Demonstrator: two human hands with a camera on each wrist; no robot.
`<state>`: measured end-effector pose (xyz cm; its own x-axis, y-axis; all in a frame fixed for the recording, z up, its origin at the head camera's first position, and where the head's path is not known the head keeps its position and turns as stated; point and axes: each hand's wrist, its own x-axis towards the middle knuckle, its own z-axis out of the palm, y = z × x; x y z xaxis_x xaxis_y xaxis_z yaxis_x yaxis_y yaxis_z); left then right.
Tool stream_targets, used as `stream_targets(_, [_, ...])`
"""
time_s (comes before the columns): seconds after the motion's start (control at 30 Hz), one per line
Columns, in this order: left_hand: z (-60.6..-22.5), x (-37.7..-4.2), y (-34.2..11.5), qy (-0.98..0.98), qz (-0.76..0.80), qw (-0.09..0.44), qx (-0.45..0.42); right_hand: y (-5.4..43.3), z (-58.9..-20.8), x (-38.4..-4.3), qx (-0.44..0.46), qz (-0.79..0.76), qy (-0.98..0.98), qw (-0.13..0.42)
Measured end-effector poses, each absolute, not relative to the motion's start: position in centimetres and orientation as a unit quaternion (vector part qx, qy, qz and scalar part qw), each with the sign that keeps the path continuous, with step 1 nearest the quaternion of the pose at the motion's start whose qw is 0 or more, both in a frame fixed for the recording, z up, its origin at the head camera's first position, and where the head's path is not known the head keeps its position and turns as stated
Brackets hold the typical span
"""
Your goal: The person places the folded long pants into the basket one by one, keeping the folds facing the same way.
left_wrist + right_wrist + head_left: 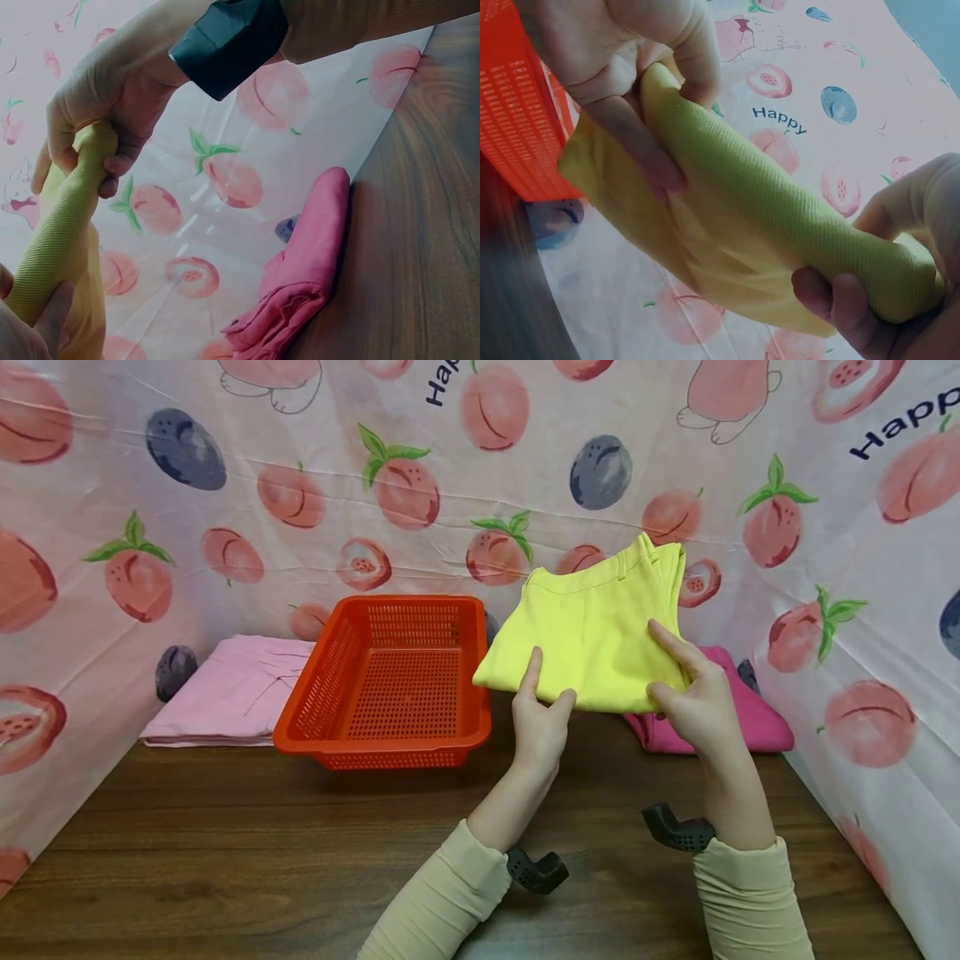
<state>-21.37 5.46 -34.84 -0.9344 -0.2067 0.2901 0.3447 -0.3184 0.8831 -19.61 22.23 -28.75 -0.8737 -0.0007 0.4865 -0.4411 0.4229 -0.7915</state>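
Folded yellow trousers [592, 627] with belt loops along the top edge are held up above the table, right of the basket. My left hand [538, 727] pinches their lower folded edge near the middle, thumb on the near side. At the right end of that fold, my right hand [697, 697] grips the cloth between thumb and fingers. The right wrist view shows both hands curled round the thick lower fold of the yellow trousers [742, 202]. Part of a folded magenta garment [750, 710] behind is hidden by the yellow cloth and my right hand.
An orange-red plastic basket [480, 718] with slotted walls stands left of the hands, nothing inside it. Left of it lies a folded pink garment [232, 685]. Fruit-printed cloth [450, 552] hangs round the back and sides of the brown wooden table [225, 843].
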Motion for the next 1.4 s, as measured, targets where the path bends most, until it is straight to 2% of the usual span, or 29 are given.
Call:
stream_targets(0.67, [-33.4, -21.7, 3.3, -0.555, -0.794, 0.228, -0.096, 20.1, -28.8, -20.2, 0.193, 0.581, -0.751, 0.248])
stream_targets(1.13, [-32.5, -22.5, 0.4, -0.537, -0.800, 0.257, -0.071, 17.1, -28.7, -21.3, 0.209, 0.609, -0.726, 0.241])
stream_targets(1.4, [-32.0, -22.6, -1.4, -0.494, -0.824, 0.264, -0.087, 14.7, -27.2, -20.3, 0.225, 0.608, -0.720, 0.248])
